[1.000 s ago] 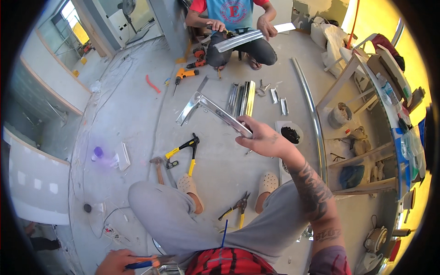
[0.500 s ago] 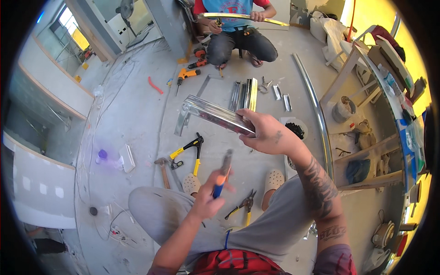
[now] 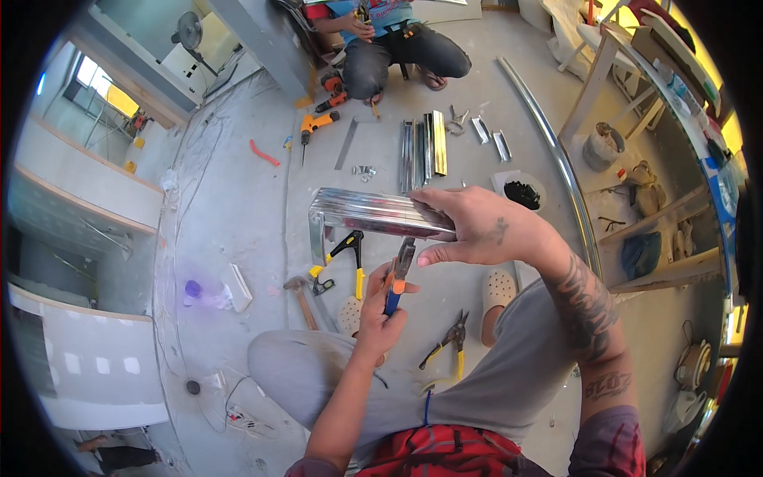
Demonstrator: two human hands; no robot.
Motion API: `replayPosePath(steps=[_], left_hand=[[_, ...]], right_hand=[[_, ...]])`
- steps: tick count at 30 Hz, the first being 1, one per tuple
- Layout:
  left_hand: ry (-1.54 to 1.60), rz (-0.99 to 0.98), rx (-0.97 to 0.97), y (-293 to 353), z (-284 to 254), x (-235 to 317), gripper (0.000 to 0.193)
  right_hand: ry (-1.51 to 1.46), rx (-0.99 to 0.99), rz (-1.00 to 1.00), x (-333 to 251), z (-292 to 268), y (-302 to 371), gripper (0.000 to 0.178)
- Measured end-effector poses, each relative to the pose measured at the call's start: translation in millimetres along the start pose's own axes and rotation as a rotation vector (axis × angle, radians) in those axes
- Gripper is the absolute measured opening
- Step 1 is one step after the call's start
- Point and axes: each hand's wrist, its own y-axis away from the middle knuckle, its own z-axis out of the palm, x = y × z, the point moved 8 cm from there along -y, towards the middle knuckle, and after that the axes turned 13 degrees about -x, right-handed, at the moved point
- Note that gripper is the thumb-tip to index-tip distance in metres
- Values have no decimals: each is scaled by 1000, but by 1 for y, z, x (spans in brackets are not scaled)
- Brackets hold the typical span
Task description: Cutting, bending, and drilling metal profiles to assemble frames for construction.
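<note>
My right hand [image 3: 477,230] grips one end of a shiny metal channel [image 3: 366,213], holding it level in front of me. My left hand [image 3: 380,306] holds pliers [image 3: 397,274] with orange and blue handles, jaws pointing up just under the channel beside my right thumb. I sit on a concrete floor with knees bent, in grey trousers and pale clogs [image 3: 499,288].
On the floor near my feet lie yellow-handled snips [image 3: 350,254], a hammer [image 3: 300,298] and another pair of yellow snips [image 3: 449,346]. Cut metal strips [image 3: 421,147], an orange drill [image 3: 314,123] and a long curved rail [image 3: 556,159] lie farther off. Another person [image 3: 389,40] crouches opposite. Shelving [image 3: 660,143] stands at right.
My left hand has come up from the lower edge with the pliers to just under the channel. My right hand has brought the channel closer and more level.
</note>
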Motion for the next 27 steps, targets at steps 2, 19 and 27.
replayPosePath(steps=[2, 19, 27], left_hand=[[74, -30, 10, 2, 4, -6, 55], [177, -28, 61, 4, 15, -10, 57], [226, -41, 39, 4, 5, -2, 40]], right_hand=[[-12, -26, 14, 0, 1, -2, 75], [-10, -149, 25, 12, 15, -7, 70], [-243, -189, 34, 15, 29, -15, 79]])
